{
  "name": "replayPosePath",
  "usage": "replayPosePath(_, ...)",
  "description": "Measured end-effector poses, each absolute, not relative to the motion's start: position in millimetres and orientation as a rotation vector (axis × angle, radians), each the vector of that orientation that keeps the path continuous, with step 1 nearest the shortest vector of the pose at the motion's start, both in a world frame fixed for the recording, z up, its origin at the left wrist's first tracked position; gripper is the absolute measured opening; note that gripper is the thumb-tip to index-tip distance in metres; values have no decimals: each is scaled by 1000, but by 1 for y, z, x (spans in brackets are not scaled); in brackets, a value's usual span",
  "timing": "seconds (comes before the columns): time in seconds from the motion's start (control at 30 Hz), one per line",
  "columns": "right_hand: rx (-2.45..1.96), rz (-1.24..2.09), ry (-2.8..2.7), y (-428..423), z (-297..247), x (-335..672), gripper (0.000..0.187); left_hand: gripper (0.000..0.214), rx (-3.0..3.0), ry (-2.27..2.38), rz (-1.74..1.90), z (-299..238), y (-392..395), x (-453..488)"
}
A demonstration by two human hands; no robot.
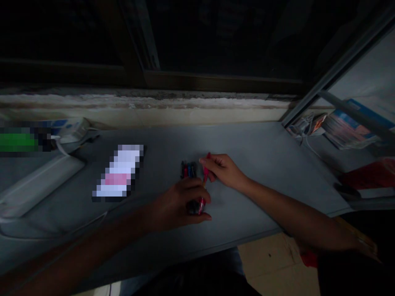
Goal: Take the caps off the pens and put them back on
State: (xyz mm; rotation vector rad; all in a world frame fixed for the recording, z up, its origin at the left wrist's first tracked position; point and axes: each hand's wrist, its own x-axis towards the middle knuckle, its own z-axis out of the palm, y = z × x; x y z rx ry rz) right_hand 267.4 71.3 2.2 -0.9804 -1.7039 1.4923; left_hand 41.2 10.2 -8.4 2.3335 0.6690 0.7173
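Note:
My left hand (182,203) is closed around the lower end of a bundle of pens lying on the grey table (265,156). A pink pen (204,181) runs from that hand up to my right hand (222,169), whose fingers pinch its upper end. The tops of several other pens (189,169), red, blue and dark, stick out just beyond my left hand. The light is dim and details are hard to see.
A blurred-out white and pink card (119,172) lies left of the hands. A white curved object (37,185) sits at the far left. Books and cables (336,125) lie on a shelf at the right. A window sill (154,102) runs behind the table.

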Motion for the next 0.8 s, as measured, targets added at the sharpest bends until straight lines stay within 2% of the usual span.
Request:
replayPosePath(0.1, -961, 1550, -1714, 63, -8, 264, 79, 18, 2360, 659, 749, -17, 10, 44)
replayPosePath(0.27, -928, 1613, -1731, 57, -16, 263, 74, 25, 2333, 606, 751, -25, 7, 46)
replayPosePath(0.43, -891, 1675, -1795, 55, -14, 268, 70, 17, 2344, 580, 739, -25, 3, 45)
replayPosePath(0.6, -895, 1704, -1860, 54, -9, 272, 68, 31, 2420, 527, 776, -23, 0, 45)
replayPosePath(0.7, -831, 1660, -1964, 54, -5, 273, 66, 18, 2468, 528, 819, -19, -2, 45)
replayPosePath(0.8, -743, 1582, -2062, 54, -2, 275, 63, 17, 2517, 532, 844, -14, -3, 44)
